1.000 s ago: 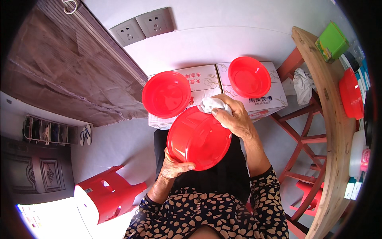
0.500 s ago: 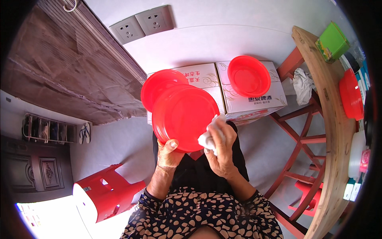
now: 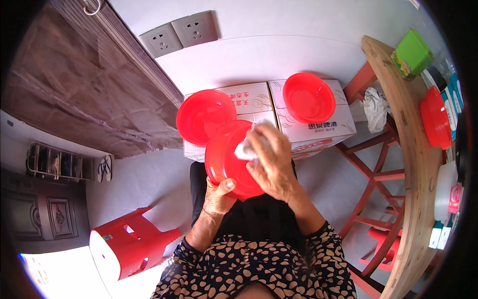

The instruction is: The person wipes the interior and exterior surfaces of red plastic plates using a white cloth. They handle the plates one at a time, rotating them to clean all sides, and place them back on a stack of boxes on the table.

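Note:
A red plastic basin (image 3: 224, 167) is held up over my lap, tilted, its flat underside toward me. My left hand (image 3: 217, 200) grips its near left edge, thumb on the outside. In my right hand (image 3: 273, 167) is a bunched white cloth (image 3: 246, 149), pressed on the basin's right part; motion smears the fingertips. Behind the held basin, a second red basin (image 3: 201, 119) stands at the left on the cardboard boxes (image 3: 254, 97). A third red basin (image 3: 309, 99) sits upright on the right-hand box.
At the right is a wooden table (image 3: 422, 174) with a red container (image 3: 435, 119) and a green box (image 3: 414, 52). A white rag (image 3: 376, 108) hangs beside its red-brown frame. A red plastic stool (image 3: 132, 239) lies on its side at lower left. Slippers (image 3: 104, 168) rest by a rack.
The held basin has shifted right and turned, uncovering more of the basin behind it. My right hand has moved up and across it with the cloth.

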The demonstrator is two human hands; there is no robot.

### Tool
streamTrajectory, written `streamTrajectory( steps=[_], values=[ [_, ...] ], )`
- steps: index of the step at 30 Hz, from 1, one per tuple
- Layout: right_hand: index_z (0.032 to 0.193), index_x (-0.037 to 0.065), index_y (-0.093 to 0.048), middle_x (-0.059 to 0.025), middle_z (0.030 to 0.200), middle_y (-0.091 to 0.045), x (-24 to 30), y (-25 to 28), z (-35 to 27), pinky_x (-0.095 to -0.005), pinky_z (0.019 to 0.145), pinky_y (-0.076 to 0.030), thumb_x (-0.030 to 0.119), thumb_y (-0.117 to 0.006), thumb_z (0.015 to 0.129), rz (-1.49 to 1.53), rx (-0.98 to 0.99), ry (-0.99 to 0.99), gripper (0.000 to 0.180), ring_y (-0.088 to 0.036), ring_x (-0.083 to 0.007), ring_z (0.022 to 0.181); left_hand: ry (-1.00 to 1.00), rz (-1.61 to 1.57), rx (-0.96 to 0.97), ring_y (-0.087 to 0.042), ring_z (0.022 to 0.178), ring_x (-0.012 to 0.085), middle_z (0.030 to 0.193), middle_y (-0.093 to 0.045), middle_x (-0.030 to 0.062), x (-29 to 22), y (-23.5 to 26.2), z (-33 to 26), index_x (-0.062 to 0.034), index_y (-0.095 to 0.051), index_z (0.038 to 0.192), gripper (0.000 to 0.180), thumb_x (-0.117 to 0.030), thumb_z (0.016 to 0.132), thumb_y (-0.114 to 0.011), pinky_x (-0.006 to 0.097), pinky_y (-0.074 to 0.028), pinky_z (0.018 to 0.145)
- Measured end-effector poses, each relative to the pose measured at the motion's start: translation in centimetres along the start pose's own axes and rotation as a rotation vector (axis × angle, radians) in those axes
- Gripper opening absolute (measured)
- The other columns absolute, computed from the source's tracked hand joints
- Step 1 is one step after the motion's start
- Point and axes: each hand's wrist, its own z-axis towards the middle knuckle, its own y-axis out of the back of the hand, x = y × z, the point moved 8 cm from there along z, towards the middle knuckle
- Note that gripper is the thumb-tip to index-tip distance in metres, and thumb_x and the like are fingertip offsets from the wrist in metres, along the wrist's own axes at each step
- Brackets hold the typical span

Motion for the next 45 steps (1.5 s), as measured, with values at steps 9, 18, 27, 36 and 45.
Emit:
streamTrajectory(
  steps=[9,18,27,36,45],
  values=[
    [0.121,0.005,-0.056,-0.0121,0.126,-0.051,4.0,-1.3,-2.7,-0.0417,0.095,-0.034,0.018,-0.06,0.083,0.077,0.114,0.065,0.041,-0.047,-0.0306,0.116,0.087,-0.035,0.042,-0.057,0.106,0.023,0.115,-0.058,0.0094,0.9,1.9,-0.5,-0.005,-0.042,0.129,0.066,-0.017,0.073,-0.074,0.038,-0.049,0.091],
    [0.12,0.007,-0.054,-0.0141,0.113,-0.054,-1.3,-0.4,0.7,-0.0429,0.087,-0.042,0.004,-0.063,0.075,0.019,-0.064,-0.016,0.046,-0.052,-0.0319,0.108,0.117,0.019,0.036,-0.048,0.121,0.0266,0.131,-0.049,0.0109,0.9,0.4,-0.7,-0.0081,-0.038,0.136,0.08,-0.014,0.067,-0.08,0.044,-0.04,0.102],
    [0.133,-0.002,-0.042,-0.0187,0.129,-0.042,-3.6,-1.1,-5.4,-0.0363,0.1,-0.036,0.021,-0.046,0.097,0.243,-0.077,-0.473,0.043,-0.045,-0.0298,0.118,-0.05,-0.036,0.03,-0.056,0.11,0.0245,0.119,-0.058,0.0103,-0.6,0.4,0.3,-0.0038,-0.048,0.128,0.063,-0.01,0.072,-0.077,0.041,-0.046,0.095],
    [0.136,-0.003,-0.037,-0.0262,0.137,-0.03,2.2,-2.2,-8.5,-0.0417,0.103,-0.03,0.02,-0.044,0.096,0.124,-0.185,-0.29,0.046,-0.035,-0.0363,0.125,-0.108,-0.098,0.0,-0.057,0.109,0.0263,0.119,-0.058,0.0113,-1.7,-0.7,1.0,-0.002,-0.048,0.126,0.056,-0.011,0.076,-0.073,0.045,-0.047,0.094],
    [0.124,-0.004,-0.05,-0.0203,0.124,-0.045,-3.5,0.9,-6.7,-0.0362,0.095,-0.04,0.011,-0.048,0.092,0.246,-0.22,-0.472,0.036,-0.048,-0.0307,0.113,-0.098,0.119,0.078,-0.063,0.085,0.0133,0.093,-0.068,0.0049,-1.2,-2.8,0.0,-0.002,-0.064,0.103,0.035,0.0,0.071,-0.078,0.031,-0.051,0.083]
  ],
)
